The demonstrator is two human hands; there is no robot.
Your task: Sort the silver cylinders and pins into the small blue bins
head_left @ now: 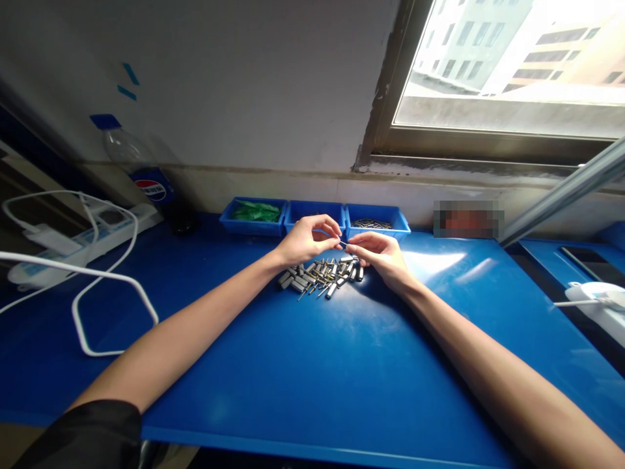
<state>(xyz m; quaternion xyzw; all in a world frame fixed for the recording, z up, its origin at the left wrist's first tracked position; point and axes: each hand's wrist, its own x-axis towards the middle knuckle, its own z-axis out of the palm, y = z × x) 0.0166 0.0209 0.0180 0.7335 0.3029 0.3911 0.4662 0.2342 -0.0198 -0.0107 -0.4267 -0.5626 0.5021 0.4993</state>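
Observation:
My left hand (pixel 311 237) and my right hand (pixel 379 255) meet above the middle of the table, fingertips almost touching. Both are closed in a pinch on a small thin metal rod (pixel 343 244) that spans the gap between them. Its ends are hidden by the fingers. Just below my hands lies a loose pile of metal parts (pixel 317 277), with short silver and dark cylinders mixed with thin pins, some of them brass-coloured. My right fingers hang over the pile's right end.
Behind my hands, three blue bins stand in a row: the left bin (pixel 254 226) holds green pieces, the right bin (pixel 403 225) thin metal parts. A cola bottle (pixel 153 185), power strip (pixel 49 254) and white cable (pixel 78 326) are at left. Another white power strip (pixel 598 306) is at right.

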